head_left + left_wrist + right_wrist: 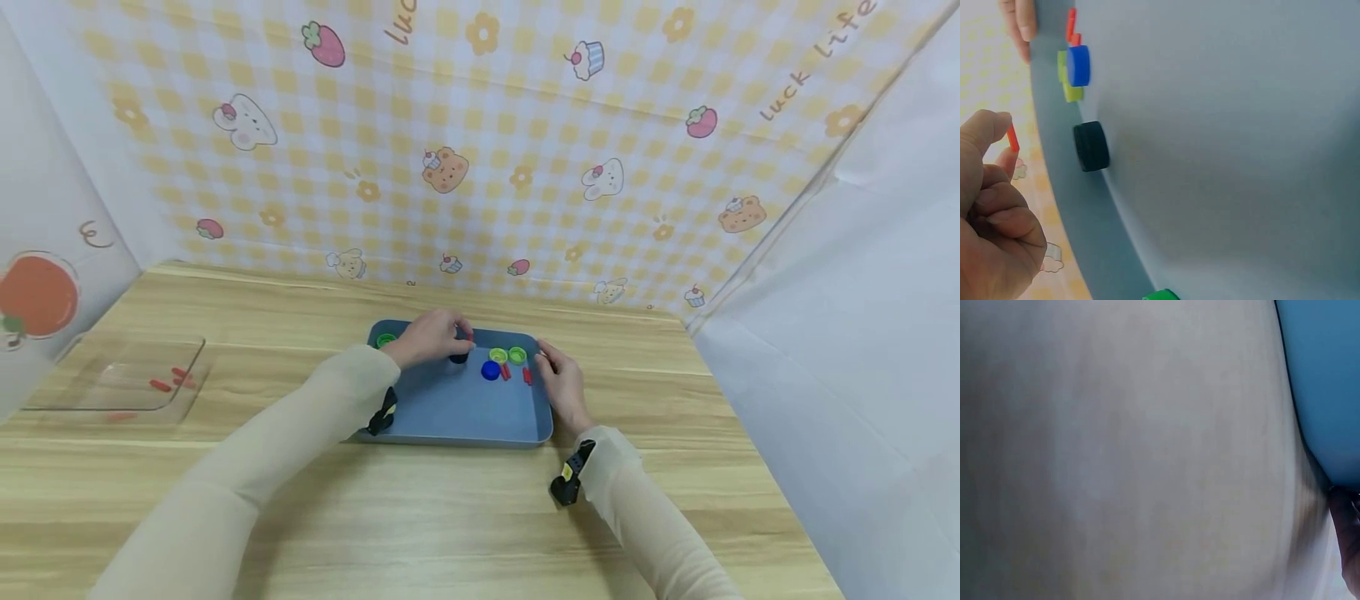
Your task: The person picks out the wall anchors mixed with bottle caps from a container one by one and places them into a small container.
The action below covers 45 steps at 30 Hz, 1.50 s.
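Note:
A blue-grey tray (457, 417) lies on the table in the head view. Over its far side, my left hand (431, 337) pinches a small red stick (1012, 139) between thumb and index finger, the other fingers curled in. Just below that hand stands a round black cap (1091, 147). My right hand (564, 387) grips the tray's right rim near the far corner. By it in the tray are a blue cap (491, 370), two yellow-green caps (517, 356) and red sticks (527, 376). A green cap (385, 340) sits in the far left corner, partly behind my left hand.
On the left of the wooden table (420, 517) stands a clear plastic box (97, 408) with several red sticks (160, 385) in it. A yellow checked cloth (390, 225) hangs along the table's back edge, and a white sheet (840, 358) borders the right side.

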Each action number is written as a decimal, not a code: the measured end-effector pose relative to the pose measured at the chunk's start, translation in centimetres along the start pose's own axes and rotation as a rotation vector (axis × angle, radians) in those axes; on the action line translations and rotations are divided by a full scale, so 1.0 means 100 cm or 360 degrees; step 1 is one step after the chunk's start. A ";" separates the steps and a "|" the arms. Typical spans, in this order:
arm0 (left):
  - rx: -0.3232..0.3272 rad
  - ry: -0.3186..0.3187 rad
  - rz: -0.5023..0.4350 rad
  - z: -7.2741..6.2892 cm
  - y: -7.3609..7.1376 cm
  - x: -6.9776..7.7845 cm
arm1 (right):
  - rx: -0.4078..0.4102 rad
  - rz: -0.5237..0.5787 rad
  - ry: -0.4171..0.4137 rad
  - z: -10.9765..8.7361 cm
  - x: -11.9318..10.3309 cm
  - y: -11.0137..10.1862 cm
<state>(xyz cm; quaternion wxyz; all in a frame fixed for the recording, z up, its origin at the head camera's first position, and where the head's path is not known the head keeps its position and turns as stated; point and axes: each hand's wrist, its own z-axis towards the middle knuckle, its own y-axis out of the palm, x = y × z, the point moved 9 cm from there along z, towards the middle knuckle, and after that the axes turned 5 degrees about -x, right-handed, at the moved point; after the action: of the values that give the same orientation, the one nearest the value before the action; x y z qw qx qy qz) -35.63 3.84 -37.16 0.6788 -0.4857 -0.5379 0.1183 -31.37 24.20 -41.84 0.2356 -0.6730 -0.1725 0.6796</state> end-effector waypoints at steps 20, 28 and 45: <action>0.0170 -0.0094 -0.0317 -0.030 -0.021 -0.012 | -0.0008 0.0002 0.0014 -0.001 -0.001 -0.001; 0.0332 -0.0072 -0.0364 -0.043 -0.031 -0.021 | -0.0015 0.0006 0.0015 -0.001 -0.001 -0.001; 0.0420 -0.0208 -0.0478 -0.057 -0.034 -0.049 | -0.0028 -0.0009 0.0011 0.000 0.000 0.000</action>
<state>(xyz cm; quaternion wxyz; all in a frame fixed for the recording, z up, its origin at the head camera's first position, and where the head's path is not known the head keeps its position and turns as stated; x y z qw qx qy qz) -34.00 -4.25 -37.24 0.7103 -0.2983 -0.6269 0.1165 -31.33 24.17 -41.81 0.2321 -0.6769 -0.1795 0.6751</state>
